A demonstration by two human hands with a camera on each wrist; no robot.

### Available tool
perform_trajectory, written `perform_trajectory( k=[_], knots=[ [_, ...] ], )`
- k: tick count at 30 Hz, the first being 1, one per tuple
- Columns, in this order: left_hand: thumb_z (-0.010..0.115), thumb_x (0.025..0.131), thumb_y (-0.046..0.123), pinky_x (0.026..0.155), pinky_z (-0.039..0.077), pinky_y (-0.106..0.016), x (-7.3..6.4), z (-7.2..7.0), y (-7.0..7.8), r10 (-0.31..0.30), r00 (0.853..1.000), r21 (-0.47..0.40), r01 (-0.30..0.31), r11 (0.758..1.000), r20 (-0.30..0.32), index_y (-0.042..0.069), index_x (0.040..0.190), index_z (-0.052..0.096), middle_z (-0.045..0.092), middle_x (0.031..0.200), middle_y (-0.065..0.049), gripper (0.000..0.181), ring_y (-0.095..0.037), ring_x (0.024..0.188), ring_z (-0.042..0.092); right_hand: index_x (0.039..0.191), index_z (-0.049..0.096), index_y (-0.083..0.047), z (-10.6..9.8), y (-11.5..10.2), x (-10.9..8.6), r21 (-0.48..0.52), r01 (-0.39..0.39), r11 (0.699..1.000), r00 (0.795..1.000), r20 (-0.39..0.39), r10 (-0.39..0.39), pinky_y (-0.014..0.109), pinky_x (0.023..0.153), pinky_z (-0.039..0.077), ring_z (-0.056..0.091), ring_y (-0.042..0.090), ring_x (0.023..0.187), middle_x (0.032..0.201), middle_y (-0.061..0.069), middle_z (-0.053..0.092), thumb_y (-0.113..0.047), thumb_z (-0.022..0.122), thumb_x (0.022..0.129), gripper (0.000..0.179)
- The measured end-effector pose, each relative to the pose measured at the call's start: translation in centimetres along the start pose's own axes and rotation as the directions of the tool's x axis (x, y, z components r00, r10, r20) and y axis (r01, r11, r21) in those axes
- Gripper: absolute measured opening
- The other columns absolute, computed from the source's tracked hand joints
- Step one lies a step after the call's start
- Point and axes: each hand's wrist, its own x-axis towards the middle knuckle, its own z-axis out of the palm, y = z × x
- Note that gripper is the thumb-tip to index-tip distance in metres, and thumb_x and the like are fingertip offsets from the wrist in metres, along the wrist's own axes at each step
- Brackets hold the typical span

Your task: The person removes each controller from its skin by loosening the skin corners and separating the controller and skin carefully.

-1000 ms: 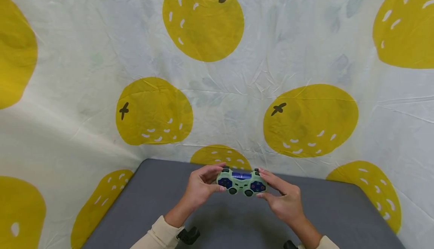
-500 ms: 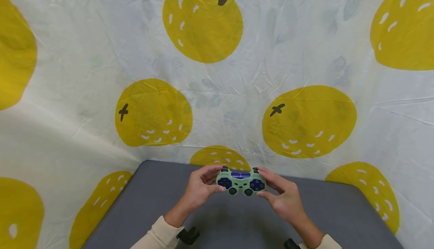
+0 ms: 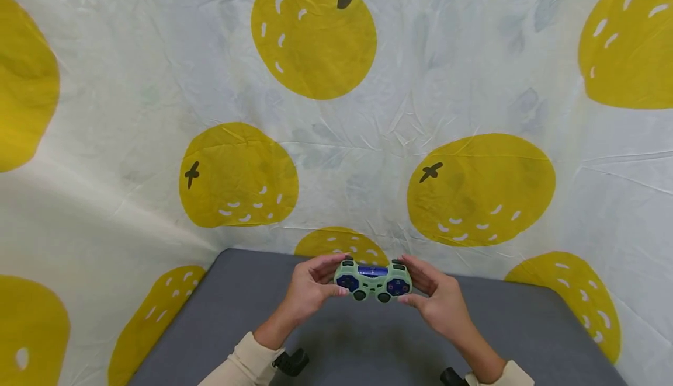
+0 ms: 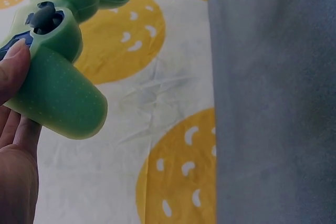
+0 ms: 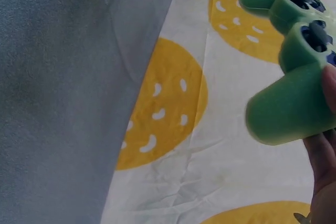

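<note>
A game controller [image 3: 373, 281] in a pale green sleeve, with dark blue button faces and two black thumbsticks, is held up between both hands over the grey table. My left hand [image 3: 309, 288] grips its left side, thumb on the front near the direction pad and fingers behind. On the opposite side my right hand [image 3: 439, 298] holds it, the thumb at the lower right edge and the fingers at the top and back. In the left wrist view one rounded green handle [image 4: 63, 98] shows below the thumb. The right wrist view shows the other handle [image 5: 286, 108].
A grey padded tabletop [image 3: 252, 292] lies under the hands. Behind and at the sides hangs a white cloth [image 3: 352, 181] printed with big yellow fruits. Black straps with small devices [image 3: 291, 362] sit at the wrists, by the cream sleeves.
The controller stays in both hands at nearly the same place. The right hand's fingers shift slightly up and back from the controller's top edge; the left hand barely moves.
</note>
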Motion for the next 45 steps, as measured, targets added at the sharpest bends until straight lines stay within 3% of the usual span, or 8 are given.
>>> perform_trajectory(
  k=[4,8,12,18,27,33,37,45],
  knots=[
    [0.081,0.081,-0.01,0.094,0.06,-0.026,0.0,-0.1,0.0,-0.015,1.0,0.032,0.015,0.999,0.011,-0.002,0.143,0.06,0.061,0.146,-0.025,0.066,-0.016,0.126,0.069,0.141,0.063,0.0,0.1,-0.4,0.1,-0.016,-0.058,0.998,0.998,0.005,0.058,0.016,0.086,0.058,0.066,-0.009,0.113,0.135,0.026,0.068,0.014,0.084,0.073,0.072],
    [0.08,0.083,-0.008,0.101,0.057,-0.028,0.0,-0.3,0.0,-0.055,0.998,0.1,0.053,0.994,0.024,0.002,0.148,0.057,0.06,0.149,-0.021,0.069,-0.032,0.138,0.06,0.137,0.067,0.001,0.3,-0.6,-0.1,-0.013,-0.073,0.997,0.997,-0.009,0.073,0.02,0.079,0.061,0.068,-0.008,0.108,0.13,0.029,0.07,0.018,0.083,0.072,0.069],
    [0.08,0.085,-0.006,0.104,0.056,-0.031,0.0,-0.3,0.1,-0.089,0.995,0.201,0.079,0.976,0.042,0.009,0.15,0.057,0.059,0.152,-0.016,0.071,-0.036,0.143,0.054,0.133,0.07,0.001,0.5,-0.5,-0.6,-0.03,-0.045,0.999,0.998,-0.039,0.044,0.023,0.072,0.063,0.069,-0.008,0.105,0.124,0.027,0.073,0.021,0.082,0.07,0.067],
    [0.078,0.082,-0.013,0.098,0.059,-0.03,-0.1,0.0,0.2,-0.078,0.995,0.261,0.057,0.964,0.069,0.015,0.148,0.06,0.065,0.145,-0.012,0.073,-0.032,0.141,0.057,0.125,0.075,-0.002,1.0,0.2,-1.1,-0.126,0.106,0.986,0.985,-0.12,-0.121,0.015,0.073,0.06,0.066,-0.013,0.105,0.116,0.026,0.076,0.026,0.083,0.062,0.069],
    [0.077,0.077,-0.021,0.094,0.06,-0.032,-0.5,0.6,-0.4,0.058,0.997,0.355,-0.073,0.932,0.055,0.012,0.144,0.064,0.071,0.137,-0.012,0.076,-0.029,0.131,0.065,0.12,0.077,-0.001,1.5,1.1,-1.5,-0.257,0.32,0.912,0.913,-0.173,-0.369,0.005,0.084,0.053,0.062,-0.019,0.111,0.105,0.024,0.079,0.024,0.091,0.047,0.078],
    [0.078,0.077,-0.02,0.094,0.06,-0.037,-0.6,0.8,-0.5,0.125,0.992,0.417,-0.115,0.902,0.002,0.009,0.142,0.065,0.073,0.133,-0.013,0.073,-0.029,0.125,0.069,0.129,0.073,-0.008,1.4,0.9,-1.6,-0.238,0.26,0.936,0.95,-0.111,-0.292,0.008,0.089,0.053,0.062,-0.013,0.116,0.117,0.018,0.078,0.022,0.089,0.058,0.079],
    [0.079,0.076,-0.018,0.094,0.06,-0.037,-0.7,1.0,-0.4,0.112,0.994,0.411,-0.093,0.907,-0.021,0.008,0.14,0.066,0.073,0.132,-0.013,0.07,-0.028,0.123,0.071,0.135,0.069,-0.007,1.3,0.7,-1.8,-0.15,0.178,0.973,0.98,-0.062,-0.189,0.009,0.094,0.052,0.061,-0.011,0.12,0.127,0.022,0.074,0.017,0.086,0.07,0.071],
    [0.08,0.076,-0.017,0.088,0.063,-0.039,-1.0,1.5,-0.5,0.142,0.988,0.42,-0.106,0.901,-0.056,0.007,0.137,0.069,0.074,0.13,-0.014,0.067,-0.031,0.118,0.073,0.141,0.064,-0.01,1.2,0.4,-1.6,-0.027,0.044,0.999,0.999,-0.014,-0.044,0.009,0.097,0.051,0.06,-0.009,0.124,0.138,0.022,0.068,-0.006,0.077,0.093,0.05]
  ],
)
